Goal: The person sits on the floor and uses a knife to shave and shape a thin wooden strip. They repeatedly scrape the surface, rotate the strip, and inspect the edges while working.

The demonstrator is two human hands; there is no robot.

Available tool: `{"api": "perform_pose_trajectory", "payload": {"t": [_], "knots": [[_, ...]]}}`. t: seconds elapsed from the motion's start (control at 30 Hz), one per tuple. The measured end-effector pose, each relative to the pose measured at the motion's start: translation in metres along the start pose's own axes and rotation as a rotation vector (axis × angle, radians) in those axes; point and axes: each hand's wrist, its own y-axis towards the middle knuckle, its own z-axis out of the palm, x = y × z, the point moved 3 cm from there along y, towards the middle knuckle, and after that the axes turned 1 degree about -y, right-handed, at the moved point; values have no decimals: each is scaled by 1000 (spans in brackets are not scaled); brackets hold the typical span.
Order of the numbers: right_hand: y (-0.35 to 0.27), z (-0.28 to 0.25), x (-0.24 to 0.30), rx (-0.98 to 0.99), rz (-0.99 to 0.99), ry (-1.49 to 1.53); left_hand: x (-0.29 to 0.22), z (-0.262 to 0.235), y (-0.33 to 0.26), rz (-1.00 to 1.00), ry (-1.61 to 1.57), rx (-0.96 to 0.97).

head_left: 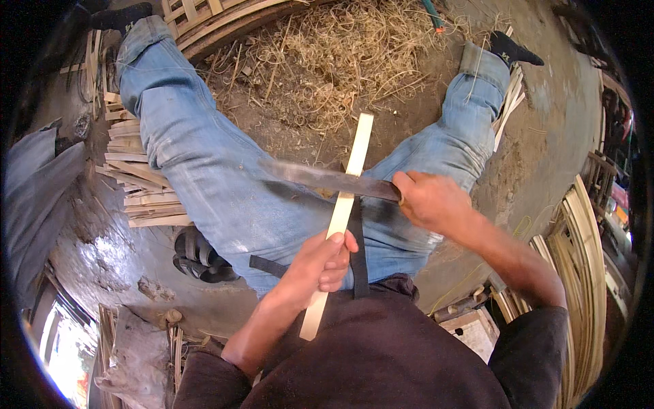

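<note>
A pale, flat bamboo strip (357,146) slants upright between my spread legs. My left hand (319,262) is closed around its lower part, with the thumb lying along the face. In my right hand (429,199) is the handle of a long dark knife (327,180), its grip mostly hidden by my fingers. The blade crosses the strip above my left hand and seems to touch it. Toward its far left end the blade is smeared by motion. A dark strap (357,252) hangs over my jeans beneath the strip.
Curly shavings (340,61) are heaped on the floor ahead. Split strips (146,174) lie stacked beside my left leg, near dark sandals (201,255). Long bent strips (579,273) lean at the right. A green-handled tool (432,15) lies at the far edge.
</note>
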Motion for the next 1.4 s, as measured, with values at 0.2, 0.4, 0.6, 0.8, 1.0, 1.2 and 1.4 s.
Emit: {"api": "perform_pose_trajectory", "payload": {"t": [0.2,0.4,0.6,0.8,1.0,1.2,1.4], "knots": [[13,-7,-8,-38,69,2,5,-3,-1,-10,-34,-11],[6,-2,10,-72,-55,-24,2,-3,1,-31,-27,-18],[7,-7,14,-100,-81,-18,4,-5,2,-38,-38,-12],[4,-11,18,-79,-110,14,-2,1,0,-26,-24,9],[8,-6,0,-40,55,55,0,3,3,-26,-30,13],[12,-2,-2,-148,5,118,-1,-1,10,-23,-65,31],[20,-11,-62,-162,193,-10,-1,-11,-2,-26,-65,1]]}}
